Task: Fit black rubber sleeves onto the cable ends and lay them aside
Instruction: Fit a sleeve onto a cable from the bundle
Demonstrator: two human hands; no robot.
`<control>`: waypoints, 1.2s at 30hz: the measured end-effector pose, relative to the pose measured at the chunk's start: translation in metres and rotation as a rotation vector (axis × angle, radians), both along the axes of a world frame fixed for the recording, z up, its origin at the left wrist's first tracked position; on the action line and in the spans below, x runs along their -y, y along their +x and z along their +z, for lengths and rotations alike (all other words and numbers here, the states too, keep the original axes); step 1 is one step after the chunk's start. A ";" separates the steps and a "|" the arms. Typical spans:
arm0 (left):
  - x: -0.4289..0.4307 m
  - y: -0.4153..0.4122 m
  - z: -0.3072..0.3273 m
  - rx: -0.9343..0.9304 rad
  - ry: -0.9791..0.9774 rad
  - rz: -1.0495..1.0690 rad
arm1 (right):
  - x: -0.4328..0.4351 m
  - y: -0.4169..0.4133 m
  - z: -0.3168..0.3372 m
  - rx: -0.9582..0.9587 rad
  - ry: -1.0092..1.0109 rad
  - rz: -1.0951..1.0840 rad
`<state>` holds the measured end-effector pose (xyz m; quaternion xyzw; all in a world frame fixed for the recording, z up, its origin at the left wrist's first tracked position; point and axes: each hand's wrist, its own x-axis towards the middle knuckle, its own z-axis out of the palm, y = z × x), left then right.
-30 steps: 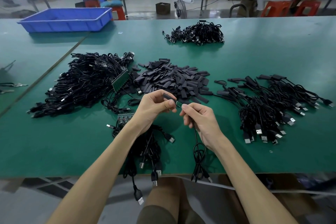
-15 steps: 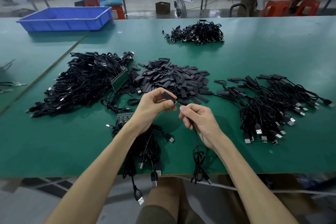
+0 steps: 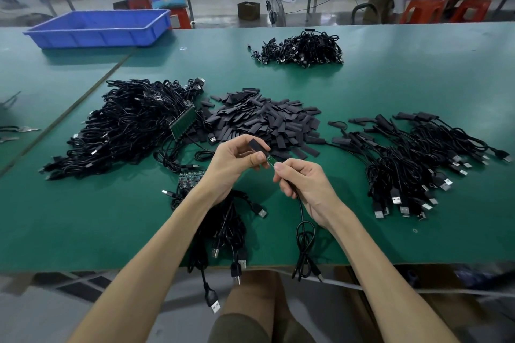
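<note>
Black rubber sleeve [image 3: 257,145], a short flat tube, sits pinched between the thumb and curled fingers of the left hand [image 3: 237,160], raised just above the green table mat [image 3: 83,217]. Its lower mouth meets the small green circuit board [image 3: 271,161] at the end of a thin black cable [image 3: 302,211]; how far the board is inside the sleeve I cannot tell. The right hand [image 3: 305,185] grips that cable just behind the board, fingers curled round it, and the two hands nearly touch. From the right hand the cable drops to a loose coil at the table's near edge. Directly beyond the hands lies a heap of loose black sleeves [image 3: 264,120]. A big tangle of black cables [image 3: 125,122] lies to the left, and sleeved cables with USB plugs [image 3: 418,164] lie spread to the right
</note>
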<state>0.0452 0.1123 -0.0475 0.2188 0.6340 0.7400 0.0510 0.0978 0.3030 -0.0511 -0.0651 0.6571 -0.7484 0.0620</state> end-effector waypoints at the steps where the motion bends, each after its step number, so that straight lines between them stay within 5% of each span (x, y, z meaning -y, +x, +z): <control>1: 0.000 0.000 0.000 0.002 -0.001 -0.002 | 0.000 0.000 0.000 0.000 0.003 0.001; 36: -0.007 0.003 0.005 0.035 -0.366 0.071 | 0.002 -0.007 -0.013 -0.028 -0.048 -0.146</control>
